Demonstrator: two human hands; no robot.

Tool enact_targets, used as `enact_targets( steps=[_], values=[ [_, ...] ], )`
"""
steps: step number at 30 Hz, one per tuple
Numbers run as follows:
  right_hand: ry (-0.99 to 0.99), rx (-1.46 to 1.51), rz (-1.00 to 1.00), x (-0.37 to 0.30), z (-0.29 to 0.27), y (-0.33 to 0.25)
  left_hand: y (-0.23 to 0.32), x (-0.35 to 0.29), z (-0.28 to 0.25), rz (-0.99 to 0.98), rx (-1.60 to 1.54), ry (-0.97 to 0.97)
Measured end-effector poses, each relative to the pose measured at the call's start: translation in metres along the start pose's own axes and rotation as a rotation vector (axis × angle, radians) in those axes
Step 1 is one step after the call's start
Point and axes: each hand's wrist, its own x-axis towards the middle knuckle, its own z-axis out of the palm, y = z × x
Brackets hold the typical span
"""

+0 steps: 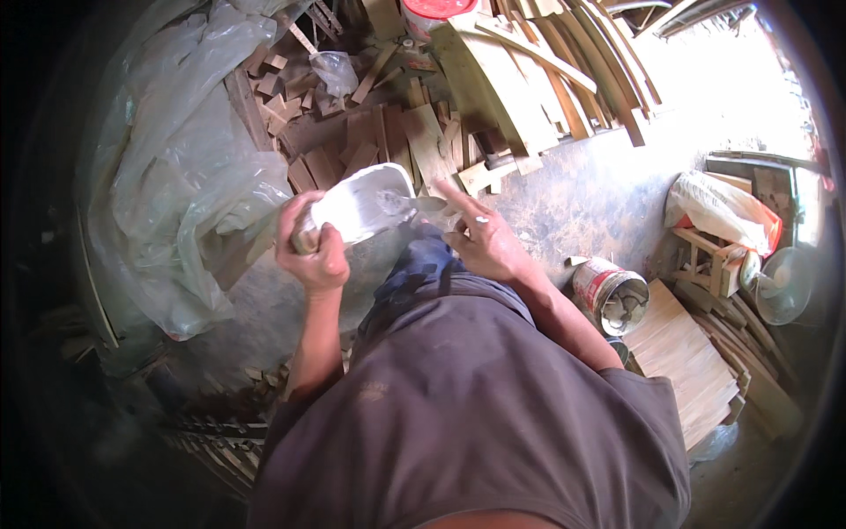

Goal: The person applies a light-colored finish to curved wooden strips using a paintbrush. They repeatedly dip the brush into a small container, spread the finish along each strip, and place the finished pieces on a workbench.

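My left hand [313,251] is wrapped round the narrow end of a white open container [361,204], shaped like a scoop, its inside coated white. A greyish lump of paste [394,202] lies near its right side. My right hand [486,242] is closed, index finger stretched forward, with white smears on the skin. A putty knife [429,204] with a small grey blade reaches from its fingers to the container's right edge. Its handle is hidden by the hand.
Clear plastic sheeting [194,176] is heaped at left. Wood offcuts [352,145] and long boards [546,70] lie ahead, beside a red-lidded bucket [438,9]. At right stand an open tin [621,304], a plywood panel [683,361] and a white sack [718,212].
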Motion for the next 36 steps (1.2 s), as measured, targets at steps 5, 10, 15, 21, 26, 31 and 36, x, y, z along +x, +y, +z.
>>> enact_targets(
  steps=[5, 10, 15, 21, 26, 31, 36],
  values=[
    [0.124, 0.351, 0.417, 0.044, 0.007, 0.056, -0.040, 0.054, -0.045, -0.048, 0.040, 0.101],
    [0.340, 0.640, 0.590, 0.085, -0.024, 0.097, -0.103, 0.121, -0.046, -0.052, 0.040, 0.165],
    [0.478, 0.632, 0.662, 0.138, -0.058, 0.110, -0.144, 0.207, -0.011, -0.014, -0.003, 0.229],
    [0.604, 0.605, 0.619, 0.290, -0.092, 0.132, -0.187, 0.298, -0.003, 0.012, 0.064, 0.222],
    [0.470, 0.628, 0.632, 0.426, -0.104, 0.167, -0.179, 0.348, -0.055, 0.058, 0.549, 0.081],
    [0.432, 0.785, 0.626, 0.536, -0.105, 0.206, -0.165, 0.399, -0.049, -0.117, 0.428, 0.233],
    [0.446, 0.636, 0.619, 0.616, -0.092, 0.283, -0.228, 0.450, -0.010, -0.003, 0.597, 0.140]
  ],
)
